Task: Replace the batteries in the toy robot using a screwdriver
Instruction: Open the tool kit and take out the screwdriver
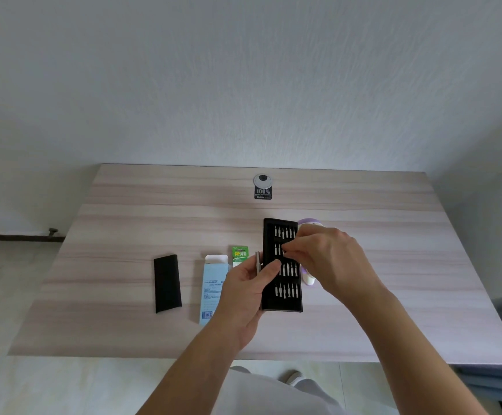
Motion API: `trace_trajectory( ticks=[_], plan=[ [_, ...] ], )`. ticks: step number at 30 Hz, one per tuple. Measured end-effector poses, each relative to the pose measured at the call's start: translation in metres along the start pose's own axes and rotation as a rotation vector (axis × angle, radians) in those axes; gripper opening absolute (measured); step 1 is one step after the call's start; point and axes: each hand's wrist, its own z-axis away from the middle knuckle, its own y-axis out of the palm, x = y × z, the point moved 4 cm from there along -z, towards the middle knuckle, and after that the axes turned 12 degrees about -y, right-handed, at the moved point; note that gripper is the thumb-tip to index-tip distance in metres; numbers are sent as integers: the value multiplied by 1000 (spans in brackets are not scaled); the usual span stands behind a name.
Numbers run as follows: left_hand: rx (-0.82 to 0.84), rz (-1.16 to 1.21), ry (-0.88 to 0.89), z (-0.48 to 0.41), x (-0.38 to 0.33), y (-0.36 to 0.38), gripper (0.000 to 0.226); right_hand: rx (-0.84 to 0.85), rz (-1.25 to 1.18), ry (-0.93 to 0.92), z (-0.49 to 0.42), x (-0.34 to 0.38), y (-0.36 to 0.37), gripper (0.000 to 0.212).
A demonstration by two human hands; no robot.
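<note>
Two bare forearms reach in from the bottom edge over a pale wood-grain surface point(153, 205). The left hand point(243, 292) has its grip closed round a slim grey metal screwdriver handle point(257, 263), with the thumb resting on the left side of a black rectangular bit tray point(282, 301). The right hand point(324, 256) has its grip pinched on a small silver bit point(282, 250) in the tray's second row. A white and purple toy robot point(309, 223) lies just right of the tray, mostly hidden by that hand. Left of the tray are a green battery pack point(240, 254), a pale blue carton point(212, 289), then a black sleeve point(167, 283).
</note>
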Motion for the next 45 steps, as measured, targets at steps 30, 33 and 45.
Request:
trace_trajectory(
  ticks=[30,33,45],
  plan=[
    [-36,-13,-58,-10,6,-8,24,59,115,-150,-10,-6,8,9],
    [-35,-29,-53,-10,5,-8,23,60,80,-168,-12,-8,8,7],
    [-41,-35,-34,-11,2,-8,22,36,144,-176,-15,-8,9,19]
  ],
)
